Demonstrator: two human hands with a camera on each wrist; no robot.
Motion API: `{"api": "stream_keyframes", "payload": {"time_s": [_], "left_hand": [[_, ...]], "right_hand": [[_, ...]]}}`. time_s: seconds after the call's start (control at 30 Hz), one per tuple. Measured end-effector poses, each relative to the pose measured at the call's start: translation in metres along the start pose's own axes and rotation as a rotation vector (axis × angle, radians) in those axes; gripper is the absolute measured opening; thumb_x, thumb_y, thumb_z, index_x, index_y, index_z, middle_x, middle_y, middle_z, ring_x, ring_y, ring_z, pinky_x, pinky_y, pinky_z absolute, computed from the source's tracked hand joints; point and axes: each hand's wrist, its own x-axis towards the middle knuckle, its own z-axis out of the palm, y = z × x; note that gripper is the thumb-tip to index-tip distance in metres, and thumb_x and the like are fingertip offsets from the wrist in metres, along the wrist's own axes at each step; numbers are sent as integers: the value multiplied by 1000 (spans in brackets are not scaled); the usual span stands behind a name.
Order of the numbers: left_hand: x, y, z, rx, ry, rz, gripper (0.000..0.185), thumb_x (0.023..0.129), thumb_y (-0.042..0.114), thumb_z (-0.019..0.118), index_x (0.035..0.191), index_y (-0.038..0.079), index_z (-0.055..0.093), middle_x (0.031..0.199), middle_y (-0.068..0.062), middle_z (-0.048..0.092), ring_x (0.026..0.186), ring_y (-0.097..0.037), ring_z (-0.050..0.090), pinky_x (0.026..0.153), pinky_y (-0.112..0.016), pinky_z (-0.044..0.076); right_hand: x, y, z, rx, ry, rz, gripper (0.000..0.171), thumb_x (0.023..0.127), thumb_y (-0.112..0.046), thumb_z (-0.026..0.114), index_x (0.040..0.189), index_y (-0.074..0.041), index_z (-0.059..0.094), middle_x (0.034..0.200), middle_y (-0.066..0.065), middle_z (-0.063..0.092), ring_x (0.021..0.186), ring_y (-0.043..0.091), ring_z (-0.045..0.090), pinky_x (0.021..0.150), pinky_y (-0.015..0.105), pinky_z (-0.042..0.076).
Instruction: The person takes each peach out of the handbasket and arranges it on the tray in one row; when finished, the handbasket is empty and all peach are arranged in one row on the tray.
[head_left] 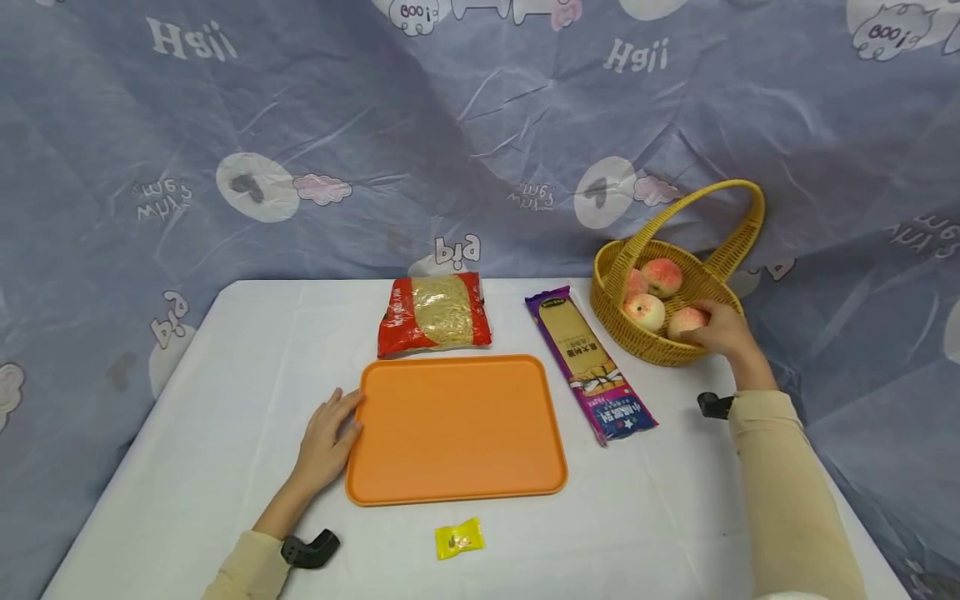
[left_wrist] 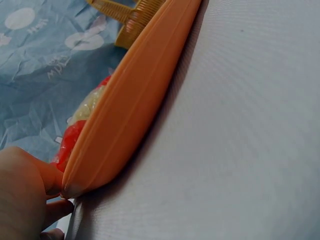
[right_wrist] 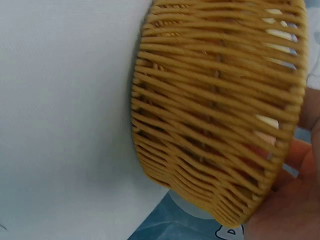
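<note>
The right hand [head_left: 722, 332] is reached into the wicker basket [head_left: 622, 329], and its fingers are curled over the nearest peach [head_left: 686, 320], which lies against the basket's near wall. Two more peaches [head_left: 654, 292] are seen just beyond the right hand, deeper in the basket. In the right wrist view the woven wall of the basket [right_wrist: 215, 115] fills the frame, and only the heel of the right hand [right_wrist: 285, 210] is shown at its rim.

The left hand [head_left: 327, 435] is laid flat on the bench [head_left: 217, 433], fingers relaxed and loosely spread, with the fingertips touching the left edge of the orange tray [head_left: 457, 429]. In the left wrist view the fingers [left_wrist: 52, 177] are seen against the corner of the tray [left_wrist: 135, 100]; nothing is gripped.

Beyond the left hand, past the far edge of the tray, a red bag of fine noodles [head_left: 435, 312] is found. Between the tray and the right hand a long purple packet of pasta [head_left: 588, 362] is laid diagonally. Nearer the person than the left hand, in front of the tray, a small yellow sachet [head_left: 459, 538] is placed. A blue printed cloth [head_left: 300, 125] is hung behind the bench.
</note>
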Motion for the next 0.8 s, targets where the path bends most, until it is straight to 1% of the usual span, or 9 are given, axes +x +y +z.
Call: {"api": "stream_keyframes", "payload": {"time_s": [0.1,0.3,0.43,0.53,0.6,0.63,0.7,0.8], "left_hand": [[0,0,1,1,3,1,44,92,4,59,136,0,55,139,-23,54,139,-48,34,113,-65,20],[0,0,1,1,9,8,45,91,4,60,136,0,55,139,-23,54,139,-48,34,113,-64,20],[0,-1,1,-4,-1,1,45,92,4,59,136,0,55,140,-23,54,140,-48,33,114,-64,19],[0,-1,2,-2,-5,-1,45,92,4,59,136,0,54,140,-23,54,140,-48,34,114,-64,19],[-1,-1,1,3,0,2,45,92,4,59,136,-1,55,140,-23,54,139,-48,34,114,-64,19],[-1,0,1,5,3,6,44,91,4,60,135,-1,55,139,-23,54,139,-48,35,114,-64,19],[-1,0,0,7,13,15,44,91,4,60,134,-2,56,138,-23,55,138,-48,35,113,-64,20],[0,0,-1,7,23,27,44,91,4,60,134,-2,56,137,-23,56,138,-49,36,113,-65,20]], "right_hand": [[1,-2,1,-34,-7,-21,78,83,-16,71,144,14,32,138,42,38,123,57,41,104,67,35],[-4,-7,3,-38,36,-22,75,82,-13,71,142,15,35,136,43,39,122,58,41,102,67,36],[-7,-6,5,-20,85,-9,73,83,-15,72,141,13,39,136,42,40,125,61,33,103,70,31],[-12,-7,5,32,132,35,74,84,-16,72,145,7,38,141,41,38,129,63,24,104,71,27],[-16,-9,5,78,180,60,75,85,-18,72,148,3,36,145,38,36,131,62,23,105,70,27],[-19,-10,4,95,211,64,75,86,-18,71,149,1,35,146,37,36,132,61,24,106,69,28],[-25,-15,3,163,274,76,74,88,-17,71,151,-4,34,150,31,36,135,54,29,109,64,31],[-37,-26,1,306,356,107,73,88,-16,71,152,-12,36,153,18,39,138,36,38,112,51,38]]}}
